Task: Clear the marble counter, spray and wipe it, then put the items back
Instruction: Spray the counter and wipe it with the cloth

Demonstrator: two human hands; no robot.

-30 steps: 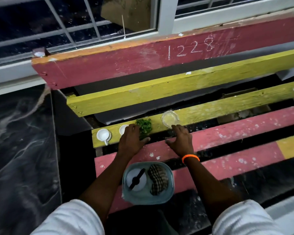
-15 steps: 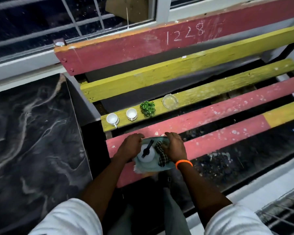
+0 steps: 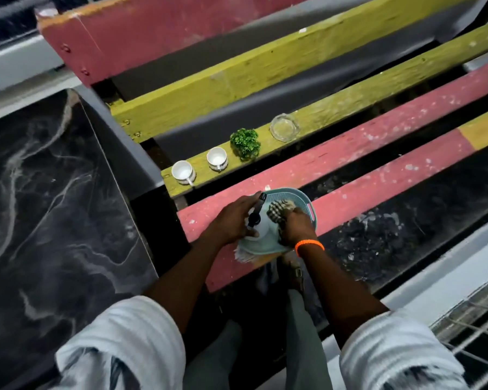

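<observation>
A pale green plastic basket [image 3: 302, 199] rests on a red bench slat [image 3: 378, 187]. My left hand [image 3: 231, 220] is closed around a white spray bottle with a black nozzle [image 3: 258, 212] inside the basket. My right hand [image 3: 296, 226] grips a checkered cloth [image 3: 278, 211] in the same basket. On the yellow slat [image 3: 350, 105] behind stand two white cups [image 3: 183, 171] [image 3: 217, 159], a small green plant [image 3: 245, 142] and a glass dish [image 3: 284, 127]. The dark marble counter [image 3: 54, 192] lies to the left, bare.
The bench's red and yellow backrest slats [image 3: 237, 66] rise behind. Gaps between seat slats show the dark floor. A grey ledge and a wire grate [image 3: 476, 327] are at the right. My legs stand below the basket.
My hands left the plant and glass dish on the yellow slat and came down to the basket, closing on the spray bottle and the cloth. The view swung left and nearer.
</observation>
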